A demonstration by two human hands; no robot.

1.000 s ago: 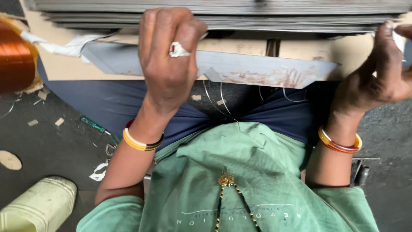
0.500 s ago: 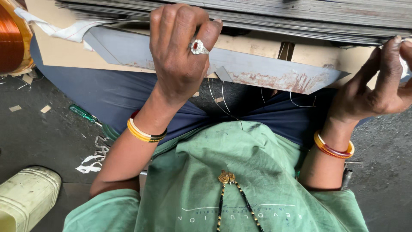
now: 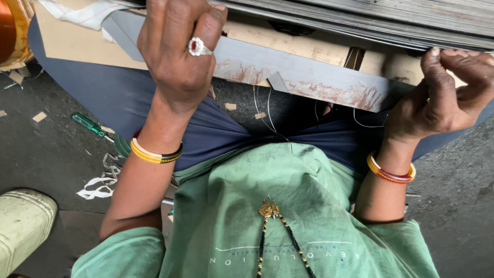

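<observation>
Beneath stacked grey sheets (image 3: 391,18), both hands, left (image 3: 177,54) and right (image 3: 445,98), grip a rust-flecked flat steel strip (image 3: 309,77).

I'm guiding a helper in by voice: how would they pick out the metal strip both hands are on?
Start at the stack of grey sheets along the top. Just below it, the long grey strip runs between the left hand and right hand. Unlike the clean sheets, it has rusty reddish patches and an angled end.

A dark grey floor (image 3: 41,149) carries a green-handled screwdriver (image 3: 88,124), white tape scraps (image 3: 98,183) and a pale canister (image 3: 23,224).
</observation>
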